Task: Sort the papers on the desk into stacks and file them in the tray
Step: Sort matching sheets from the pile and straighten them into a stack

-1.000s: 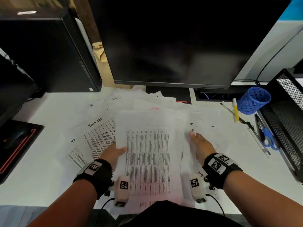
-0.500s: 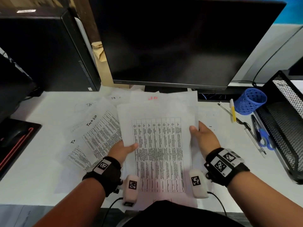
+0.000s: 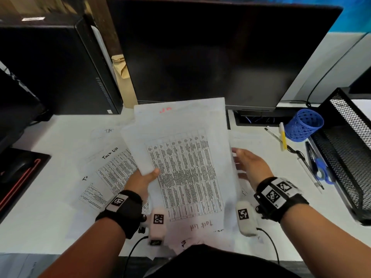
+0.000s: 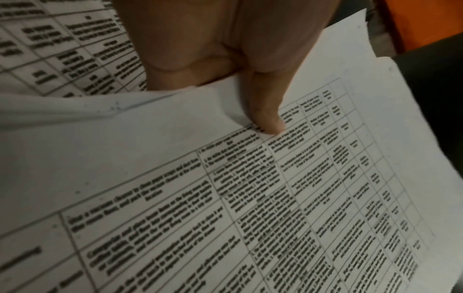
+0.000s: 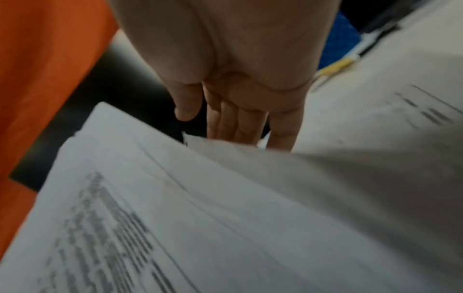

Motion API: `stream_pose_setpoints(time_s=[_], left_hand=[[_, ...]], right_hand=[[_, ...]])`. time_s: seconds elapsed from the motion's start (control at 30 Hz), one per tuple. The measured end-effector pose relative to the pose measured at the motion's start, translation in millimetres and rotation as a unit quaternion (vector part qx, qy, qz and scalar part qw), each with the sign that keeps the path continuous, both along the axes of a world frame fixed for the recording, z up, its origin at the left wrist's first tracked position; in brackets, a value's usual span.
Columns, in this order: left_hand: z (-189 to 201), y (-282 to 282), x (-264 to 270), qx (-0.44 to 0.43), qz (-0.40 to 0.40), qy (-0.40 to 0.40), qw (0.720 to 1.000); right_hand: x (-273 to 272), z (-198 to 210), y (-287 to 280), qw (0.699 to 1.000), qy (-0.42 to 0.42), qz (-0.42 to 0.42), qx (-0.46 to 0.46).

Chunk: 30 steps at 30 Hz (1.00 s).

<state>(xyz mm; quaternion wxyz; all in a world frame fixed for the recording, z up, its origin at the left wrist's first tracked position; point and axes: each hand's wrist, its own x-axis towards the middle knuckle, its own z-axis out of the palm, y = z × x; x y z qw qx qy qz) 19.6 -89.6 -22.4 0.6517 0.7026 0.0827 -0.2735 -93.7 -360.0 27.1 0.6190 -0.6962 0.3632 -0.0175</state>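
A stack of printed papers (image 3: 186, 157) with a table on its top sheet is raised off the white desk (image 3: 50, 197) before the monitor. My left hand (image 3: 144, 181) grips its left edge, thumb (image 4: 265, 119) pressed on the top sheet (image 4: 250, 198), fingers hidden beneath. My right hand (image 3: 249, 165) is at the stack's right edge with straight fingers (image 5: 240, 123) reaching behind the sheets (image 5: 200, 218); its thumb is free. More printed sheets (image 3: 112, 167) lie spread on the desk to the left. The black mesh tray (image 3: 345, 149) stands at the right edge.
A dark monitor (image 3: 210, 53) stands close behind the stack, with a black computer case (image 3: 50, 67) to the left. A blue mesh pen cup (image 3: 303, 125) lies on its side, with pens (image 3: 283, 137) and blue scissors (image 3: 321, 169) beside the tray. A mouse pad (image 3: 18, 177) sits far left.
The stack has risen off the desk and moved toward the monitor, tilting slightly left. My right thumb has come off its right edge; my left hand still holds it.
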Motion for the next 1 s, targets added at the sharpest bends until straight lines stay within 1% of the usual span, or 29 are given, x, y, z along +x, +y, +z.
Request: stream_pose_setpoints(time_s=[0.1, 0.2, 0.27, 0.33, 0.43, 0.5, 0.53, 0.6, 0.67, 0.77, 0.93, 1.0], left_hand=[[-2.9, 8.6, 6.3, -0.011, 0.025, 0.011, 1.000], [0.0, 17.7, 12.9, 0.014, 0.021, 0.011, 1.000], [1.4, 25.6, 17.5, 0.015, 0.023, 0.011, 1.000], [-1.9, 35.8, 22.4, 0.031, 0.025, 0.009, 0.999], [-8.0, 48.9, 25.1, 0.069, 0.047, 0.013, 0.996], [-11.9, 56.3, 23.4, 0.116, 0.043, 0.001, 0.992], [-12.0, 58.5, 22.5, 0.135, 0.038, -0.008, 0.990], [-8.4, 59.1, 20.9, 0.141, 0.024, -0.028, 0.989], [4.2, 51.7, 20.1, 0.133, -0.001, -0.052, 0.990], [36.0, 30.2, 23.2, 0.129, -0.030, -0.099, 0.986], [84.9, -9.5, 30.7, 0.087, -0.064, -0.191, 0.976], [100.0, -23.7, 29.4, 0.067, -0.087, -0.209, 0.972]], right_hand=[[-5.5, -20.5, 9.9, 0.993, 0.105, 0.038, -0.026], [-7.1, -36.2, 23.9, 0.976, 0.168, 0.094, -0.099], [-5.1, -40.4, 25.1, 0.969, 0.187, 0.083, -0.138], [-2.7, -35.5, 17.7, 0.978, 0.165, 0.026, -0.122], [-1.5, -14.8, -6.1, 0.981, 0.137, -0.031, -0.133], [0.2, 2.0, -21.9, 0.981, 0.113, -0.058, -0.147], [1.1, 11.6, -28.3, 0.981, 0.098, -0.066, -0.154], [3.4, 31.3, -37.2, 0.980, 0.067, -0.064, -0.179], [7.1, 52.9, -43.0, 0.976, 0.048, -0.049, -0.208], [16.4, 86.4, -48.6, 0.966, 0.027, -0.010, -0.256], [27.2, 143.4, -44.5, 0.942, 0.019, 0.094, -0.323], [31.7, 158.9, -38.6, 0.928, 0.015, 0.130, -0.348]])
